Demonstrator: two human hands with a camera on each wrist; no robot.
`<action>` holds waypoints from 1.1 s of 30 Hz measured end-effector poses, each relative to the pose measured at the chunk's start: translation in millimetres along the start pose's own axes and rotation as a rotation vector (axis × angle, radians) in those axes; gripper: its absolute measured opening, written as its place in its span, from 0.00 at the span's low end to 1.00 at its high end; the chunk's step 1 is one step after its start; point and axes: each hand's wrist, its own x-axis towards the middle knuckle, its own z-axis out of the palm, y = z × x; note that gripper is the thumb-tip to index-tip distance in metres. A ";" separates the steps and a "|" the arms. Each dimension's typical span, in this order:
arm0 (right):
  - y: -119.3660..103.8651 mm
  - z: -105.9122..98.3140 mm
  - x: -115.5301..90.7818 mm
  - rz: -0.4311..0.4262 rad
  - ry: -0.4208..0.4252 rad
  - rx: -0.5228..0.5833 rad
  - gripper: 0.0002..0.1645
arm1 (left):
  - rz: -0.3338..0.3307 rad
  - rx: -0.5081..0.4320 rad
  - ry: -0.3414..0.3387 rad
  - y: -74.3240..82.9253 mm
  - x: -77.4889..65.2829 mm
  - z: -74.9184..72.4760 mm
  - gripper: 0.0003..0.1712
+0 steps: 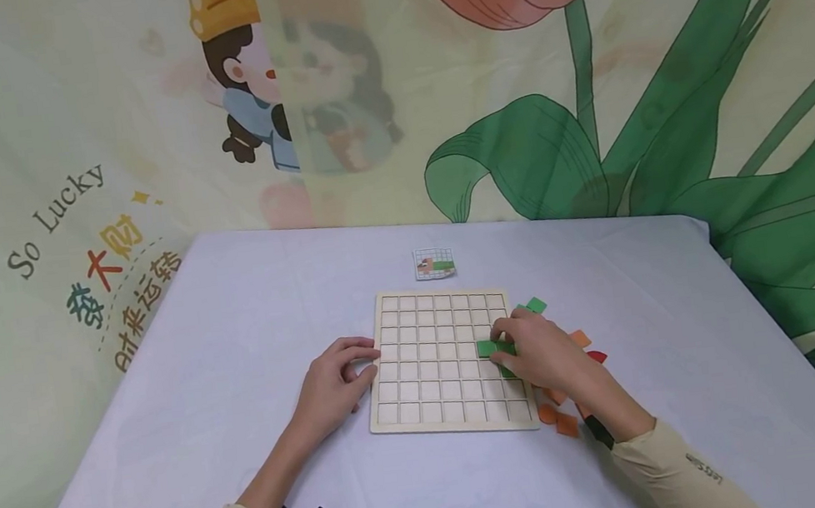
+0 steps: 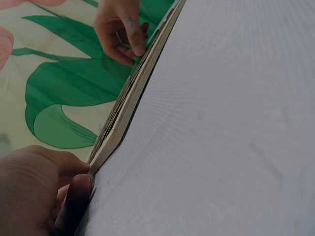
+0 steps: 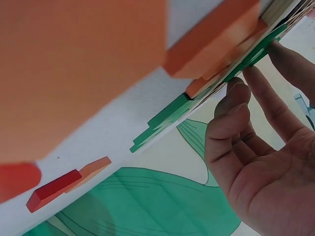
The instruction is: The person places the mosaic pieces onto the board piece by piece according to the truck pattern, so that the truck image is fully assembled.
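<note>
My left hand point(image 1: 332, 384) grips the 9 o'clock edge of a square, pale wooden grid board point(image 1: 428, 369) in a narrow hold, thumb and index finger at its rim. My right hand point(image 1: 539, 348) is at the board's 3 o'clock side, thumb and index finger closely pinching a flat, square green tile point(image 1: 506, 347). A second green tile point(image 1: 486, 349) lies just beside it, towards 9 o'clock, in a grid cell. Off the board, loose flat green pieces point(image 1: 537, 305) lie at 2 o'clock, a small red piece point(image 1: 597, 356) at 3 o'clock, and flat orange pieces point(image 1: 566, 424) and a black piece point(image 1: 598, 431) near 4 o'clock. A small printed picture card point(image 1: 435, 263) lies beyond the board at 12 o'clock on the white tablecloth point(image 1: 292, 301).
</note>
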 end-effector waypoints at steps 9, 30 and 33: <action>-2.1 -1.2 -1.9 0.003 -0.004 0.005 0.13 | 0.011 -0.003 -0.002 -0.7 0.1 -0.7 0.13; 4.9 -2.5 -4.0 0.006 -0.004 0.058 0.15 | 0.002 0.018 0.006 -1.6 0.2 0.8 0.13; 7.7 -4.4 -5.6 0.005 0.003 0.069 0.17 | 0.003 0.018 0.006 -1.3 0.4 0.3 0.13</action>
